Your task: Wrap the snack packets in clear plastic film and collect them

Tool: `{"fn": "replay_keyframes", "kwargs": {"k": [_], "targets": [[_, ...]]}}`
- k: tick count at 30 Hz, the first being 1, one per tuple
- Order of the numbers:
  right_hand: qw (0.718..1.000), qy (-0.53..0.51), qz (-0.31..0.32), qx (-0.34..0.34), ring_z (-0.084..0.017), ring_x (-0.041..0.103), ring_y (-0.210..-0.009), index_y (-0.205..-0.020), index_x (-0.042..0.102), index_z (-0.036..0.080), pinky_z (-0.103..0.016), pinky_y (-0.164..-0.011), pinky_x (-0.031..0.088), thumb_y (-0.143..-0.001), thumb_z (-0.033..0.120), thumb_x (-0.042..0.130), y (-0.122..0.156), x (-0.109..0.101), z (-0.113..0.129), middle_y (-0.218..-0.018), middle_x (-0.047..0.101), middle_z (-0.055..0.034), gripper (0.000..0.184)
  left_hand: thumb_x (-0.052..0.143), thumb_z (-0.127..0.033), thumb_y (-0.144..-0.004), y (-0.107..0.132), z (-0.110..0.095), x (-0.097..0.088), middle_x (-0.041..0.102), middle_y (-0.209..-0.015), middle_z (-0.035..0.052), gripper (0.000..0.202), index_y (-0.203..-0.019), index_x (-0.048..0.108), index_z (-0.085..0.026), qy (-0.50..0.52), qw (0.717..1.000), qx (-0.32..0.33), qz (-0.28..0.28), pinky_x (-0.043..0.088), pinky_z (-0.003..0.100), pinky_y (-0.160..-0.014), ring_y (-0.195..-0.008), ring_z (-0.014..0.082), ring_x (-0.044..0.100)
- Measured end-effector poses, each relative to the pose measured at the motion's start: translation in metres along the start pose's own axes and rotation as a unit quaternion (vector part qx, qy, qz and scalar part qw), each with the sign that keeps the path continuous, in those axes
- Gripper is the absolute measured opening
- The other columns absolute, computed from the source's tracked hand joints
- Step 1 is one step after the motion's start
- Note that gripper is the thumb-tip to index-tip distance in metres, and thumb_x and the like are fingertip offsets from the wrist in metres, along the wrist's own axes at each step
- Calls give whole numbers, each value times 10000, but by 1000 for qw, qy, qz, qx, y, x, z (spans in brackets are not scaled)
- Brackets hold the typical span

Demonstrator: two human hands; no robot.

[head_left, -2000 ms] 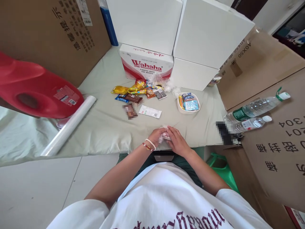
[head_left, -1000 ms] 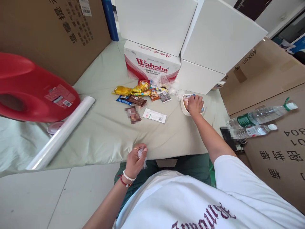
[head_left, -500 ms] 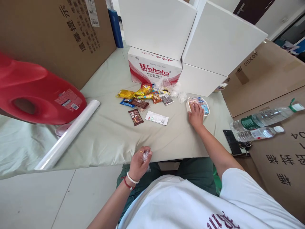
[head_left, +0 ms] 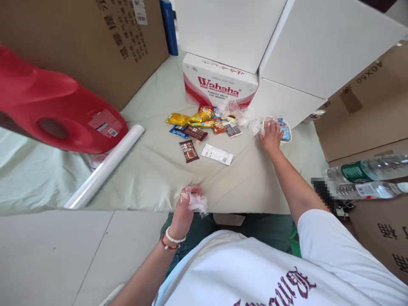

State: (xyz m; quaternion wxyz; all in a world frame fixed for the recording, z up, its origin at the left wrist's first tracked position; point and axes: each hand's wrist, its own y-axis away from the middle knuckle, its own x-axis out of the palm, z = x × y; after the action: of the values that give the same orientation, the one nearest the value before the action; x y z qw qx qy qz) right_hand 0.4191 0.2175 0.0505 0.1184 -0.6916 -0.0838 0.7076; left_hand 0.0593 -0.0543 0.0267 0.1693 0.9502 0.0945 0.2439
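My left hand (head_left: 185, 208) is closed on crumpled clear plastic film (head_left: 198, 202), just above the near table edge. The film has spread out past the fingertips. My right hand (head_left: 271, 136) rests over the left part of a white tub (head_left: 290, 137), its fingers apart and bent onto what lies inside. Blue and white printed packaging (head_left: 284, 127) shows in the tub to the right of the fingers; the fingertips hide the rest. A white wrapped bar (head_left: 217, 154) and a brown cocoa packet (head_left: 189, 151) lie on the cloth between my hands.
A pile of packets (head_left: 200, 119) and crumpled clear film (head_left: 245, 117) sit before the Wahaba-type carton (head_left: 219, 87). At left are a red jug (head_left: 73, 114) and a film roll (head_left: 106, 165). White boxes (head_left: 287, 95) stand behind; bottles (head_left: 366, 170) lie right.
The film in my left hand has loosened and bulges out farther. My right hand has shifted toward the tub's left side. The whole view has tilted and moved with my head.
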Motion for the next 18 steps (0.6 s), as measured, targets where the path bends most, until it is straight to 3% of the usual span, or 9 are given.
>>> {"fn": "replay_keyframes", "kwargs": {"k": [2, 4, 5, 7, 9, 11, 13, 15, 18], "targets": [[994, -95, -57, 3, -362, 245, -1539, -1438, 572, 170, -640, -1211, 221, -1009, 392, 471, 31, -13, 25, -1643, 366, -203, 493, 722, -738, -770, 1, -5, 7, 677, -1147, 93, 603, -1077, 670, -222, 42, 999, -1, -1, 549, 350, -784, -906, 207, 646], [963, -263, -54, -15, -330, 455, -1411, -1277, 673, 180, -557, -1176, 357, -1026, 473, 445, 79, -26, 55, -1459, 567, -191, 448, 711, -728, -779, 1, -7, 15, 694, -1147, 87, 594, -1083, 683, -218, 54, 999, -2, 5, 549, 347, -803, -940, 214, 662], [931, -364, 1, -30, -303, 583, -1256, -1176, 711, 207, -502, -1100, 455, -1033, 536, 432, 107, -32, 70, -1276, 674, -152, 455, 701, -727, -785, 1, -7, 19, 703, -1148, 86, 598, -1096, 686, -216, 54, 998, -2, 11, 549, 346, -813, -967, 220, 669], [833, -529, 158, -32, -260, 680, -1030, -1049, 738, 240, -411, -913, 565, -1013, 643, 449, 164, -41, 98, -1071, 730, -89, 497, 684, -719, -803, -1, -4, 27, 712, -1176, 90, 615, -1157, 685, -217, 47, 999, -1, 28, 549, 344, -835, -1046, 238, 675], [760, -601, 247, -34, -229, 693, -981, -1134, 723, 259, -364, -840, 575, -923, 659, 621, 210, -44, 120, -1095, 734, -65, 464, 660, -718, -826, -2, 3, 35, 705, -1233, 93, 644, -1246, 662, -230, 37, 998, 4, 51, 550, 343, -857, -1118, 251, 664], [717, -631, 296, -32, -198, 692, -898, -1210, 693, 260, -337, -801, 563, -816, 602, 772, 236, -42, 128, -1030, 736, -41, 528, 618, -738, -853, -3, 12, 41, 698, -1250, 94, 687, -1334, 623, -247, 23, 997, 3, 75, 549, 339, -856, -1110, 245, 661], [708, -641, 297, -6, -163, 648, -756, -1128, 708, 237, -309, -735, 537, -796, 557, 791, 245, -40, 121, -852, 700, 1, 469, 562, -765, -878, -4, 21, 44, 701, -1211, 94, 715, -1367, 606, -245, -1, 996, -5, 87, 546, 329, -843, -1034, 225, 666], [723, -643, 247, 48, -141, 576, -658, -973, 716, 221, -286, -662, 499, -832, 555, 740, 248, -41, 103, -723, 628, 27, 363, 518, -782, -895, -5, 27, 44, 705, -1142, 93, 724, -1338, 633, -221, -34, 995, -18, 88, 541, 309, -831, -963, 203, 662], [747, -636, 167, 100, -149, 563, -692, -915, 703, 219, -276, -621, 487, -868, 574, 688, 256, -50, 84, -760, 626, 8, 358, 498, -803, -895, -3, 33, 46, 697, -1127, 83, 743, -1334, 649, -223, -56, 995, -20, 83, 540, 299, -838, -920, 182, 656]]}}
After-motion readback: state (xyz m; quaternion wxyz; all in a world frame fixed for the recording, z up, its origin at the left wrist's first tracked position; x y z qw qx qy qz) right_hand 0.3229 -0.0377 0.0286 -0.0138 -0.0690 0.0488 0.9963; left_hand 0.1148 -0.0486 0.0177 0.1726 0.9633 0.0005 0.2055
